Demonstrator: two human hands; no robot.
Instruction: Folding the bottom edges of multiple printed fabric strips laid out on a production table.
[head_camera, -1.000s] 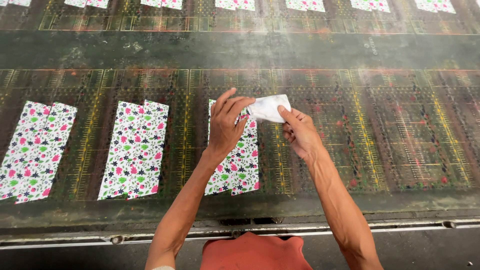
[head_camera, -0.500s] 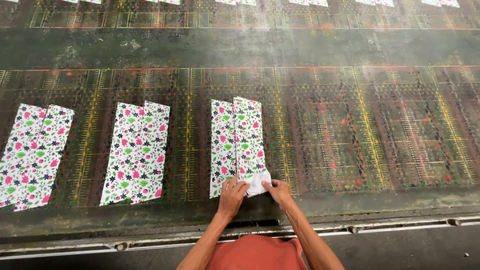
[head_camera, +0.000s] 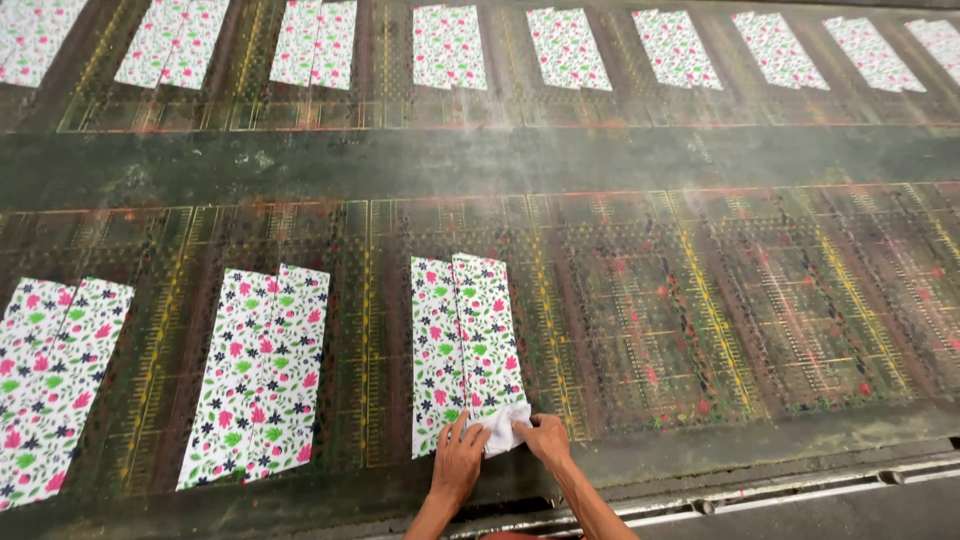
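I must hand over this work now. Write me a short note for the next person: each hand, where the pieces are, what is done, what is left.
Left hand: pressing the near end of the floral fabric piece.
Right hand: gripping a white cloth at that piece's near right corner.
Done: three floral pairs lie on the near printing table; more on the far row.
Left: the table's right part holds no fabric.

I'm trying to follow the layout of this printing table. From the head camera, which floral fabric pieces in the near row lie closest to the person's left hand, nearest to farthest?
1. The floral piece under the left hand, which touches its lower edge, beside the white cloth.
2. The middle floral piece, next one to the left.
3. The far-left floral piece, at the frame's left edge.
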